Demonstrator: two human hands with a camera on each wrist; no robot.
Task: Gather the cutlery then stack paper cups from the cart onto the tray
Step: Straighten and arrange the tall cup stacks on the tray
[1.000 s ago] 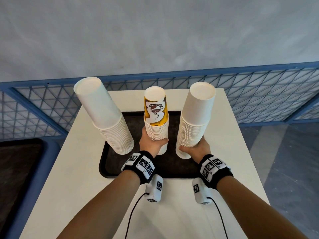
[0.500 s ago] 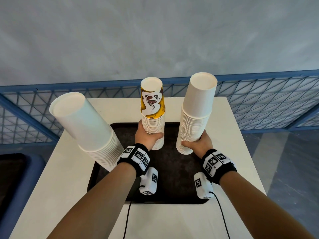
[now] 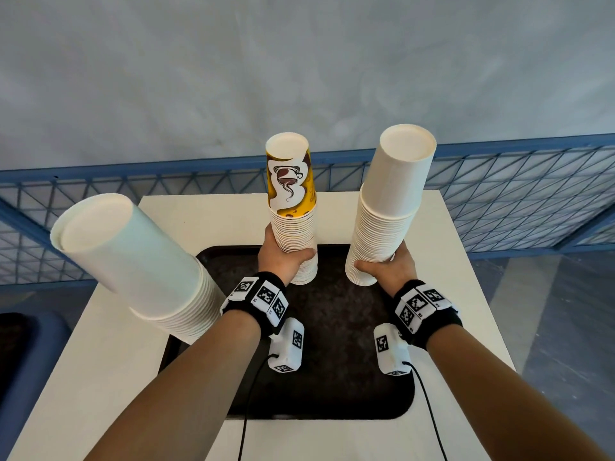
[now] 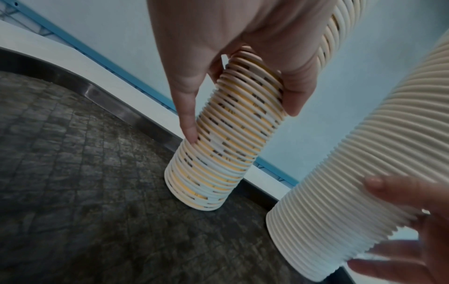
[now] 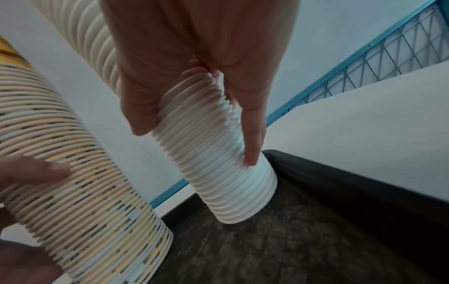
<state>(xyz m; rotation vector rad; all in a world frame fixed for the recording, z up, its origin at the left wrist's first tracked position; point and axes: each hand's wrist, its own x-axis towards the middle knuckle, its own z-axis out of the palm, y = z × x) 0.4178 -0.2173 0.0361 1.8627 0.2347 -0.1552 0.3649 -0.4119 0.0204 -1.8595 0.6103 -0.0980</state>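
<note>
Here, the white table (image 3: pixel 439 261) fills the middle of the head view, with a blue mesh railing (image 3: pixel 499 194) running behind it from nine o'clock round to three. On the table lies the dark tray (image 3: pixel 332 327), its textured floor plain in both wrist views.

Three stacks of upturned paper cups stand on the tray. The plain white stack (image 3: pixel 133 267) at nine o'clock looms biggest, nearest the camera, and no hand touches it. At two o'clock stands the second white stack (image 3: pixel 386 207), its bottom rim on the tray floor near the far edge. At twelve o'clock stands the yellow printed stack (image 3: pixel 293 214), slimmer, topped by a cup with a coffee-cup drawing; its base also sits on the tray close to the far rim.

The left hand (image 3: pixel 283 261) grips the yellow printed stack low down, with the thumb on one side and the fingers curled round the other. The right hand (image 3: pixel 389 271) grips the second white stack near its base in the same way. Each wrist wears a black band with square markers (image 3: pixel 263 294).
</note>
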